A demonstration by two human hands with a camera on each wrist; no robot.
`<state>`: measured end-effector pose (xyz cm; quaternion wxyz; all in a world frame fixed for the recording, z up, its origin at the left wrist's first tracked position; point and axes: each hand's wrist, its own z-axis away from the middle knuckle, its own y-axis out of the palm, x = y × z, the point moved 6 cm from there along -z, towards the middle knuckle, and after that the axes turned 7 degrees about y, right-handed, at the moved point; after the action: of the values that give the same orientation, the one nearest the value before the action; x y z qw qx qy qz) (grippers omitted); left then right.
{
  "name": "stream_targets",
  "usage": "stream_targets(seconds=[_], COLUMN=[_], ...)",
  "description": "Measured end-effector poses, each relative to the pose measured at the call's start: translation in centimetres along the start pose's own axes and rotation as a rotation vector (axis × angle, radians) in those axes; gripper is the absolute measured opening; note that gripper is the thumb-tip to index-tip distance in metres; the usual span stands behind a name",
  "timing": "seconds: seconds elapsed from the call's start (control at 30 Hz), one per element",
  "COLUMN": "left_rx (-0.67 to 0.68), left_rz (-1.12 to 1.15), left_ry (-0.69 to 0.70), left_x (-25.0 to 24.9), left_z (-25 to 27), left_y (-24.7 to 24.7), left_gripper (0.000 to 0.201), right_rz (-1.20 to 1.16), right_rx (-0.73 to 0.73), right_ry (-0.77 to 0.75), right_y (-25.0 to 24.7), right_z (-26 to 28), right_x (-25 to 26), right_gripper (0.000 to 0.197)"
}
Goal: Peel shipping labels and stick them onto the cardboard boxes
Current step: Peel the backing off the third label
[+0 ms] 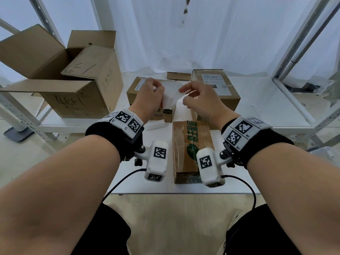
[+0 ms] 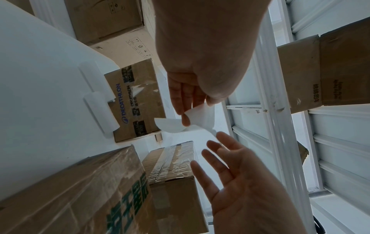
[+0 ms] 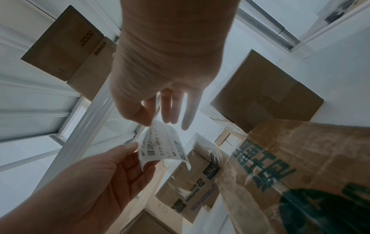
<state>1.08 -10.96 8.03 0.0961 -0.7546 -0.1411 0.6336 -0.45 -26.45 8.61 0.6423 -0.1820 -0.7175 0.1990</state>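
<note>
The shipping label (image 3: 164,147), printed with barcodes, hangs curled in the air above the middle of the worktop (image 1: 266,107), between both hands. The left hand (image 1: 147,96) holds a grip on its white backing paper (image 2: 174,125), pinched between thumb and fingers. The right hand (image 1: 199,100) pinches the label's peeled edge between thumb and forefinger, its other fingers held straight.

Below the hands sits a Decathlon box (image 2: 136,101) with a label already on its top. Toward the worktop's back right stands a larger labelled box (image 1: 215,87). At the front edge lies a taped box with green print (image 1: 185,144). A small white roll (image 2: 100,110) lies touching the Decathlon box. A big open carton (image 1: 60,74) stands off the worktop's left edge.
</note>
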Motion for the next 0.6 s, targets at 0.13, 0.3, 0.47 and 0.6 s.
stream_targets(seconds=[0.13, 0.3, 0.47, 0.6], left_rx=[0.0, 0.003, 0.061, 0.106], left_rz=[-0.005, 0.007, 0.037, 0.015], left_ry=[0.012, 0.011, 0.06, 0.063], left_x=[0.2, 0.5, 0.2, 0.1], left_z=[-0.2, -0.4, -0.2, -0.3], left_y=[0.0, -0.2, -0.3, -0.2], left_gripper=[0.018, 0.009, 0.006, 0.02], right_rz=[0.189, 0.151, 0.138, 0.141], right_rx=[-0.057, -0.146, -0.16, -0.189], right_ry=[-0.056, -0.067, -0.038, -0.014], right_y=[-0.1, -0.7, -0.9, -1.3], right_z=[-0.3, -0.6, -0.9, -1.0], right_x=[0.0, 0.0, -0.4, -0.7], right_gripper=[0.023, 0.014, 0.014, 0.015])
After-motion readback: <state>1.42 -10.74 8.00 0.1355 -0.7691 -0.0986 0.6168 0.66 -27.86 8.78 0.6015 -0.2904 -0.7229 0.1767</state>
